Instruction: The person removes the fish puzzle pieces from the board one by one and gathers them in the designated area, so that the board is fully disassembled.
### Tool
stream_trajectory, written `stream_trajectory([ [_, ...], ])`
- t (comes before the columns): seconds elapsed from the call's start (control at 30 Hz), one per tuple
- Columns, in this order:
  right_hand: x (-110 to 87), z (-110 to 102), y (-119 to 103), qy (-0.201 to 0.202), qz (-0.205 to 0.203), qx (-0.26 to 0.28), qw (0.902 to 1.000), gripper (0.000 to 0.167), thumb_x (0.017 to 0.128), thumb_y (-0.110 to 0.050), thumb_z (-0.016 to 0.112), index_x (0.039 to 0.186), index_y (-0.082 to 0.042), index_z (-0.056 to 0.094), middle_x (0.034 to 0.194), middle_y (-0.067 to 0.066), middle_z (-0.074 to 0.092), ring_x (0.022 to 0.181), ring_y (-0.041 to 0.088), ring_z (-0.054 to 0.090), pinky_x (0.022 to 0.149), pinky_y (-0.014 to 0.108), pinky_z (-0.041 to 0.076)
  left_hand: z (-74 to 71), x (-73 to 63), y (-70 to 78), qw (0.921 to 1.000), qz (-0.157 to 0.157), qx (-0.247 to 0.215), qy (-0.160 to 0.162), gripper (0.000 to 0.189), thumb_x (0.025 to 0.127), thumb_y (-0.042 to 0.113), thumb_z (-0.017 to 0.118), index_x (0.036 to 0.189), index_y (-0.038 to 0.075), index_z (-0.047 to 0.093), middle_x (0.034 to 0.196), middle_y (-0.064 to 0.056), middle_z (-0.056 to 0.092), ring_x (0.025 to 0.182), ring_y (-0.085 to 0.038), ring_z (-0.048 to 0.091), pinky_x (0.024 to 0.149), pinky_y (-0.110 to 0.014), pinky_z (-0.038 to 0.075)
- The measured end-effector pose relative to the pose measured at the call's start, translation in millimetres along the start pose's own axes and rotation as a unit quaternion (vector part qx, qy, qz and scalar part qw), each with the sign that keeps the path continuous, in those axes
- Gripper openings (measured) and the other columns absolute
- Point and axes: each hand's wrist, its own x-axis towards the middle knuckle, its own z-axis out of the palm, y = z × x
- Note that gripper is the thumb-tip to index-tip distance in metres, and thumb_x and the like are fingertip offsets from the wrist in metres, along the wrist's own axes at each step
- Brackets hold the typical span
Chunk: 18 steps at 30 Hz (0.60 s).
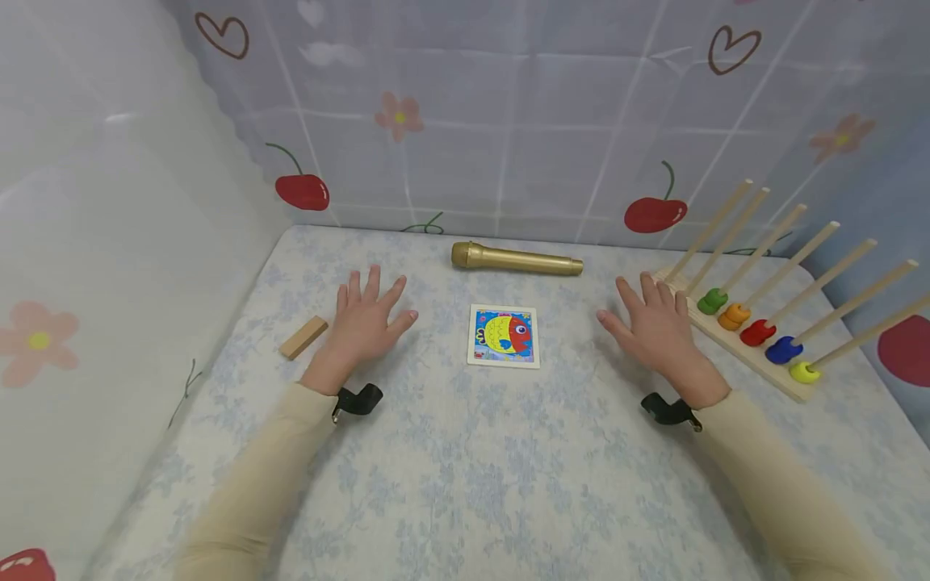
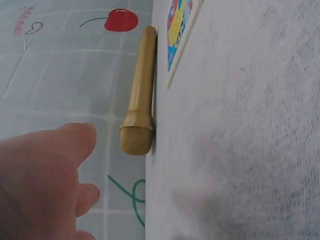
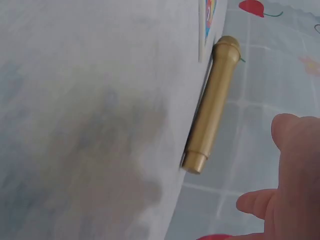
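My left hand (image 1: 361, 321) is held palm down with its fingers spread, between a small wooden block (image 1: 303, 337) and a square fish picture puzzle (image 1: 504, 336). On the other side my right hand (image 1: 657, 331) has its fingers straight and spread, beside a wooden bead rack (image 1: 756, 355). Neither hand holds anything. A gold microphone (image 1: 517, 259) lies crosswise at the back, behind the puzzle. In the left wrist view the head of the microphone (image 2: 137, 137) points toward the left hand; the right wrist view shows its tail end nearer the right hand (image 3: 295, 175).
Upright pegs on the rack carry green, orange, red, blue and yellow beads (image 1: 805, 372). A patterned curtain (image 1: 501, 121) hangs along the table's back edge, and a white sheet (image 1: 109, 242) closes the left side. Floral cloth (image 1: 465, 468) covers the table.
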Motion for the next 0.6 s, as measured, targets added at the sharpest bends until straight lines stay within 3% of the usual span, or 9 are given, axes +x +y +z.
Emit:
stream_trajectory([
  [0.33,28.1,10.8,-31.7,-0.015,-0.026,0.019,0.9994,0.074,0.101,-0.045,0.057,0.156,0.0,0.036,0.161,0.037,0.023,0.146,0.058,0.025,0.117,0.076,0.012,23.9,3.9,28.5,0.9998,0.01,-0.006,-0.018,0.071,0.103,0.052,0.05,0.162,0.02,0.03,0.171,-0.024,0.008,0.156,-0.052,0.003,0.125,-0.067,0.004],
  [0.6,46.9,18.6,-64.0,-0.021,-0.057,0.03,0.9977,0.071,0.097,-0.041,0.064,0.153,-0.001,0.044,0.156,0.029,0.04,0.144,0.047,0.037,0.118,0.069,0.025,39.5,2.7,52.3,0.9985,0.02,-0.029,-0.042,0.07,0.102,0.052,0.052,0.162,0.022,0.032,0.171,-0.023,0.012,0.157,-0.051,0.004,0.125,-0.066,0.006],
])
